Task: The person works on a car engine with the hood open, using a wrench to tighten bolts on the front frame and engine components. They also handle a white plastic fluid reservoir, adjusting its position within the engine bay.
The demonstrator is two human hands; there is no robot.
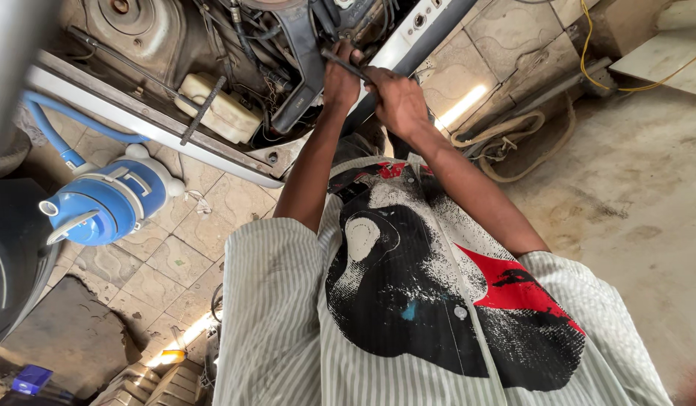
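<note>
Both of my arms reach out over my striped shirt into a car's open engine bay [235, 45]. My left hand [340, 79] is closed around a dark metal bar tool [346, 65] that slants down to the right. My right hand [397, 99] grips the same tool's lower end, right beside the left hand. The tool's far tip sits among black brackets and hoses; what it touches is hidden by my fingers.
A white plastic reservoir [220, 113] sits in the bay to the left. On the tiled floor [167, 263] lies a blue and white canister [111, 199] with a blue hose [55, 124]. Beige hoses [513, 143] and a yellow cable [611, 71] lie right. A tyre [10, 256] stands far left.
</note>
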